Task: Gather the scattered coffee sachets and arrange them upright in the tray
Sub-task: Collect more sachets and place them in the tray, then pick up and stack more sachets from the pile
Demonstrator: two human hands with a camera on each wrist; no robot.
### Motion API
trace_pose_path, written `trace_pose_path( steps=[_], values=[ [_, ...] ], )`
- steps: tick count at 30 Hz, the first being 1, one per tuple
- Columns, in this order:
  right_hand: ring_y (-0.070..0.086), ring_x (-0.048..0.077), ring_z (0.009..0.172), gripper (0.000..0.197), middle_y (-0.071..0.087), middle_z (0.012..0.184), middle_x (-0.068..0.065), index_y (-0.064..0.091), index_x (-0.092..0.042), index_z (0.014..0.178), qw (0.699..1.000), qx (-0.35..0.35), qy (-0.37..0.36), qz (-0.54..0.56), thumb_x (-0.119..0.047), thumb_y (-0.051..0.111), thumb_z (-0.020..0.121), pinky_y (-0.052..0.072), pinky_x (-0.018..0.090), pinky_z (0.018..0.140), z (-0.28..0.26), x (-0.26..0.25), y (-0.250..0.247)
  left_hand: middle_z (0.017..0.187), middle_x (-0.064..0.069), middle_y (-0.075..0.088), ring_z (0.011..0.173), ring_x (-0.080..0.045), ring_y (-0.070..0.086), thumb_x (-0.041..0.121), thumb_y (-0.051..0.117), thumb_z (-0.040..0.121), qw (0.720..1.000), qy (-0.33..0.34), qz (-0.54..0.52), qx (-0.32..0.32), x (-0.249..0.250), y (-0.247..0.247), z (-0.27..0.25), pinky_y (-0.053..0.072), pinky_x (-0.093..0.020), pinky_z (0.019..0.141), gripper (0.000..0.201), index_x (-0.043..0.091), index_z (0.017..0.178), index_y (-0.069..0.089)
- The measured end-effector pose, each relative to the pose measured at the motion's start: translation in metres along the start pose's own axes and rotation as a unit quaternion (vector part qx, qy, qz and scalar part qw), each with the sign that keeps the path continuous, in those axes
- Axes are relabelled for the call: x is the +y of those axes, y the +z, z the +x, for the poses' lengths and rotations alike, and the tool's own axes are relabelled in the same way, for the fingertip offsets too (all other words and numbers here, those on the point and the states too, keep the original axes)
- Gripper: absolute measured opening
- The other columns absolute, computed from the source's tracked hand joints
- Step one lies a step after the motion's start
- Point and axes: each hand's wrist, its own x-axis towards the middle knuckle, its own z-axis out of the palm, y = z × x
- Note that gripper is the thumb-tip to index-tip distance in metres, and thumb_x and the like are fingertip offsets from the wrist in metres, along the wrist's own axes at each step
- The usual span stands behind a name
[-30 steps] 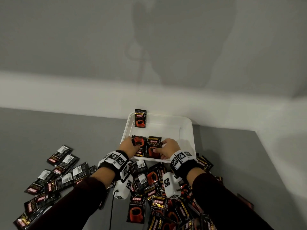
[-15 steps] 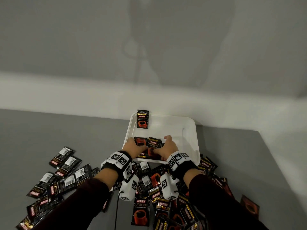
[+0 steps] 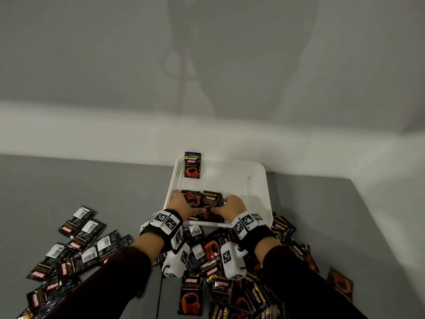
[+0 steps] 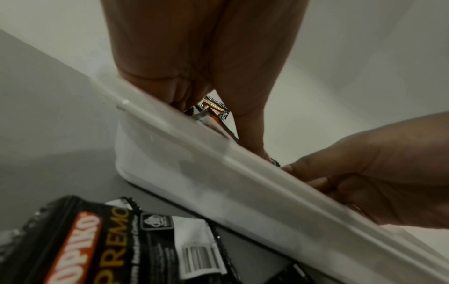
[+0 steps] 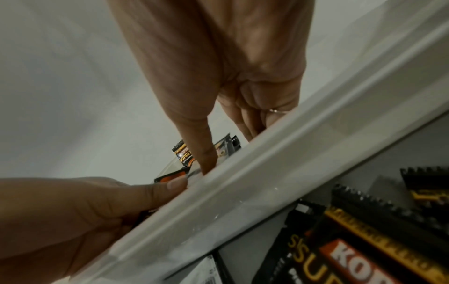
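A white tray [image 3: 257, 192] stands at the back of the grey table. One black and red coffee sachet [image 3: 192, 165] stands upright against its far left wall. Just behind the near wall both hands hold a bundle of sachets [image 3: 208, 203] upright between them. My left hand [image 3: 182, 204] grips its left end and my right hand [image 3: 232, 206] its right end, thumbs on the front. In the left wrist view the sachet tops [image 4: 215, 108] show over the tray rim [image 4: 218, 153]. From the right wrist, the thumb presses a sachet [image 5: 184, 153] behind the rim [image 5: 267, 182].
Several loose sachets lie on the table at the left [image 3: 76, 249], under my wrists [image 3: 218, 284] and at the right [image 3: 340, 284]. A pale wall runs right behind the tray and along the table's right side.
Both hands have closed in on the bundle, and it sits a little lower behind the tray's near wall. The upright sachet at the back has not moved.
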Motion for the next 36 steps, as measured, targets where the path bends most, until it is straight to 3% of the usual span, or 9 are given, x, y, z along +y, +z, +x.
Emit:
trace_pose_path(
  steps=[5, 7, 10, 13, 17, 26, 30, 33, 36],
  values=[
    [0.059, 0.019, 0.079, 0.030, 0.061, 0.085, 0.006, 0.055, -0.012, 0.078, 1.000, 0.013, -0.003, 0.003, -0.035, 0.074, 0.075, 0.044, 0.027, 0.069, 0.000, 0.003, 0.002, 0.121, -0.013, 0.053, 0.110, -0.026, 0.055, 0.039, 0.083, 0.061, 1.000, 0.009, -0.002, 0.002, -0.004, -0.003, 0.001, 0.049, -0.034, 0.090, 0.092, -0.001, 0.127, 0.031],
    [0.060, 0.019, 0.083, 0.035, 0.062, 0.089, 0.005, 0.058, -0.010, 0.089, 1.000, 0.012, 0.001, 0.009, -0.038, 0.074, 0.075, 0.045, 0.029, 0.074, 0.000, 0.004, 0.000, 0.118, -0.012, 0.054, 0.107, -0.025, 0.056, 0.040, 0.082, 0.061, 1.000, 0.011, -0.003, 0.003, -0.005, -0.004, 0.002, 0.049, -0.032, 0.085, 0.091, 0.000, 0.125, 0.032],
    [0.058, 0.027, 0.108, 0.061, 0.061, 0.117, 0.014, 0.053, 0.001, 0.118, 1.000, 0.011, 0.012, 0.008, -0.039, 0.073, 0.076, 0.041, 0.026, 0.078, -0.003, 0.005, -0.005, 0.115, -0.011, 0.055, 0.100, -0.022, 0.057, 0.040, 0.082, 0.062, 1.000, 0.019, -0.007, 0.007, -0.005, -0.004, 0.001, 0.048, -0.029, 0.078, 0.086, 0.002, 0.123, 0.034],
    [0.057, 0.027, 0.111, 0.065, 0.059, 0.123, 0.015, 0.049, 0.000, 0.124, 1.000, 0.013, -0.004, -0.001, -0.043, 0.068, 0.080, 0.044, 0.030, 0.087, -0.010, 0.007, -0.012, 0.112, -0.009, 0.058, 0.088, -0.017, 0.053, 0.043, 0.078, 0.067, 0.999, 0.036, -0.003, 0.009, -0.004, -0.011, -0.005, 0.043, -0.026, 0.070, 0.075, 0.005, 0.119, 0.039],
    [0.052, 0.025, 0.120, 0.066, 0.053, 0.132, 0.011, 0.039, -0.006, 0.136, 0.999, 0.024, -0.033, 0.009, -0.041, 0.062, 0.085, 0.041, 0.034, 0.101, -0.026, 0.014, -0.020, 0.117, -0.012, 0.057, 0.104, -0.026, 0.055, 0.045, 0.074, 0.071, 0.997, 0.071, 0.010, 0.028, -0.004, -0.022, -0.019, 0.043, -0.031, 0.078, 0.070, 0.006, 0.120, 0.042],
    [0.051, 0.025, 0.121, 0.049, 0.054, 0.131, 0.013, 0.046, -0.005, 0.132, 0.999, 0.046, -0.016, -0.020, -0.026, 0.058, 0.090, 0.038, 0.032, 0.103, -0.034, 0.024, -0.015, 0.125, -0.015, 0.053, 0.113, -0.030, 0.052, 0.030, 0.072, 0.078, 0.992, 0.102, -0.037, 0.059, -0.013, -0.021, -0.052, 0.039, -0.030, 0.079, 0.059, 0.006, 0.123, 0.041],
    [0.055, 0.023, 0.113, 0.042, 0.058, 0.124, 0.010, 0.050, -0.007, 0.127, 0.995, 0.078, -0.055, 0.022, -0.024, 0.058, 0.090, 0.041, 0.030, 0.097, -0.050, 0.027, -0.015, 0.134, -0.011, 0.047, 0.124, -0.026, 0.045, 0.022, 0.066, 0.083, 0.980, 0.159, -0.048, 0.106, -0.019, -0.024, -0.075, 0.038, -0.035, 0.101, 0.060, 0.010, 0.135, 0.039],
    [0.059, 0.014, 0.094, 0.024, 0.064, 0.107, 0.003, 0.058, -0.013, 0.111, 0.983, 0.125, -0.117, 0.065, -0.022, 0.059, 0.088, 0.046, 0.024, 0.084, -0.074, 0.034, -0.011, 0.120, -0.007, 0.052, 0.106, -0.020, 0.053, 0.012, 0.064, 0.082, 0.958, 0.250, -0.028, 0.139, -0.031, -0.017, -0.098, 0.043, -0.029, 0.093, 0.037, 0.014, 0.118, 0.056],
    [0.056, 0.005, 0.075, 0.007, 0.063, 0.088, -0.005, 0.060, -0.022, 0.088, 0.973, 0.156, -0.159, 0.056, -0.022, 0.065, 0.084, 0.047, 0.017, 0.071, -0.103, 0.048, -0.002, 0.096, 0.006, 0.053, 0.081, -0.008, 0.052, 0.012, 0.062, 0.084, 0.951, 0.301, 0.030, 0.063, -0.058, -0.001, -0.125, 0.048, -0.026, 0.079, 0.017, 0.019, 0.100, 0.063]
  ],
)
